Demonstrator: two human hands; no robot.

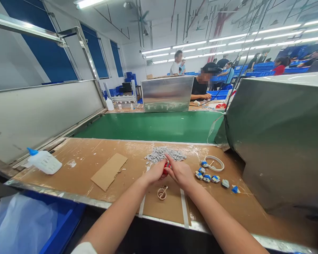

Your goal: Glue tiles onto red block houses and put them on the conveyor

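Fingers of the left hand [157,171] look clamped on a small red piece [165,168] at the centre of the frame, just below a heap of flat grey chips [164,154]. The right hand [181,173] meets it there, index stretched out; whether its other fingers grip, I cannot tell. Good handling probably means a steady left hold and light, even thumb pressure, wrists clear of the small round cup [162,194] below. Chips look matt and angular; cardboard [109,172] at left has a ragged edge; the brown tabletop [79,148] shines; right of centre, faceted blue-and-grey blocks [215,179] lie near a smooth, pale ring [221,162].
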